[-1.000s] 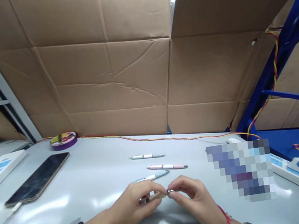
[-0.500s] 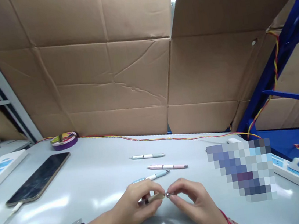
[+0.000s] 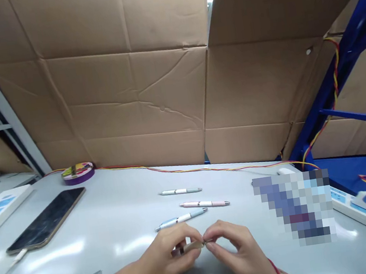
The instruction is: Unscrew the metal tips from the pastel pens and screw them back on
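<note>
Near the front middle of the table, my left hand (image 3: pixel 167 257) pinches a pen (image 3: pixel 192 246) with a pale cream barrel, its end pointing right. My right hand (image 3: pixel 236 249) closes thumb and forefinger on a small silvery pen tip (image 3: pixel 207 242) at that end. Whether the tip is joined to the barrel is hard to make out. Just beyond my hands lie a light blue pen (image 3: pixel 182 219), a pink pen (image 3: pixel 204 204) and a grey-green pen (image 3: pixel 180 192), spaced apart.
A black phone (image 3: pixel 48 220) on a charging cable lies left, beside a power strip (image 3: pixel 0 209). At the back stand a purple round tin (image 3: pixel 78 173) and cardboard (image 3: pixel 136 93). A pixelated patch (image 3: pixel 297 209) and another power strip (image 3: pixel 359 207) are right.
My fingertips have come slightly closer together, and less of the silvery tip shows between them. The three pens on the table stay put; the view has shifted slightly.
</note>
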Motion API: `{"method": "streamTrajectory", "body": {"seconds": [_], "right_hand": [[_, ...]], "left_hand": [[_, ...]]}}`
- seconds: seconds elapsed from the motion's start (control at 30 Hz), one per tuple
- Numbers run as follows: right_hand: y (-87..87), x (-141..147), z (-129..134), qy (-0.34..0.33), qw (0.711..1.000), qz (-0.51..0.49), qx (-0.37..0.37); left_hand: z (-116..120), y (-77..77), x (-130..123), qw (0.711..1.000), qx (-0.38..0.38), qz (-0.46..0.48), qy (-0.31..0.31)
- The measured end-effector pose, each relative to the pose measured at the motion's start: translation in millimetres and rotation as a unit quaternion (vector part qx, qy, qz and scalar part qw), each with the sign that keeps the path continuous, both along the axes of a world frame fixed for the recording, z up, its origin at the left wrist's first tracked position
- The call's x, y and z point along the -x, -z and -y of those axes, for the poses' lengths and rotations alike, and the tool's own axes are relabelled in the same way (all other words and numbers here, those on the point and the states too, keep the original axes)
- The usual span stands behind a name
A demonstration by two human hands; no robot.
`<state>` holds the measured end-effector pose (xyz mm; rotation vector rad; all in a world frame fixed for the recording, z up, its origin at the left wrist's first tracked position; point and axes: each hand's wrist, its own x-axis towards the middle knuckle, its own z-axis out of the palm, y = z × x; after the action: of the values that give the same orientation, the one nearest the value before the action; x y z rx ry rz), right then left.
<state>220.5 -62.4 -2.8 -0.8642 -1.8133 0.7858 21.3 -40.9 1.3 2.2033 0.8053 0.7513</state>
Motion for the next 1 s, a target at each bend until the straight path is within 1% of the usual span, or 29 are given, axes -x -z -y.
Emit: {"method": "streamTrajectory", "body": {"seconds": [0.13,0.3,0.37,0.57,0.7,0.83,1.0], "right_hand": [[0.7,0.7,-0.2,0.002,1.000,0.010,-0.023],[0.8,0.5,-1.8,-0.010,0.995,0.027,-0.095],[0.3,0.3,-2.0,-0.011,0.993,0.037,-0.113],[-1.8,-1.4,-0.9,0.008,0.991,0.060,-0.120],[-3.0,-2.2,-0.6,-0.005,0.991,0.059,-0.117],[-3.5,-2.1,-0.6,-0.016,0.989,0.058,-0.137],[-1.5,-2.1,-1.5,-0.006,0.984,0.087,-0.157]], "left_hand": [[0.6,-2.1,-0.9,1.000,0.006,-0.006,0.003],[0.9,-0.4,-1.4,1.000,0.023,-0.005,-0.004],[1.7,-0.4,-1.4,1.000,0.027,-0.006,-0.006],[2.4,-0.7,0.0,0.999,0.033,0.001,-0.018],[-0.2,1.6,0.9,0.999,0.036,0.007,-0.009],[-0.7,0.7,0.5,0.999,0.035,0.009,0.004],[0.1,-1.4,0.7,0.996,0.080,0.003,0.023]]}}
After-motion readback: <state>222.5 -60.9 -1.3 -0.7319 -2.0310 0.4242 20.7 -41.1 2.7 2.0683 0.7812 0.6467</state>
